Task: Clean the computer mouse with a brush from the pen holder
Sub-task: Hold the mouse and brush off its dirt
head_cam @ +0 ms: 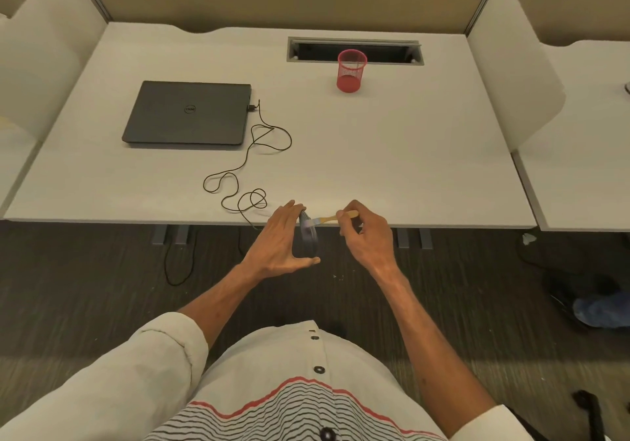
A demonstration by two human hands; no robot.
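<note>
My left hand (pixel 278 241) holds a dark computer mouse (pixel 309 238) on its side, just off the front edge of the desk. Fingers grip its far end and the thumb supports its near end. My right hand (pixel 366 232) pinches a small wooden-handled brush (pixel 329 218), whose bristle end touches the upper part of the mouse. The mouse's black cable (pixel 254 154) runs in loops across the desk to a closed dark laptop (pixel 187 112). A red mesh pen holder (pixel 351 70) stands far back on the desk and looks empty.
The white desk (pixel 392 154) has a cable slot (pixel 354 51) behind the pen holder. White dividers stand at both sides. Under the desk are legs, cables and dark carpet. A dark bag (pixel 586 301) lies on the floor at right.
</note>
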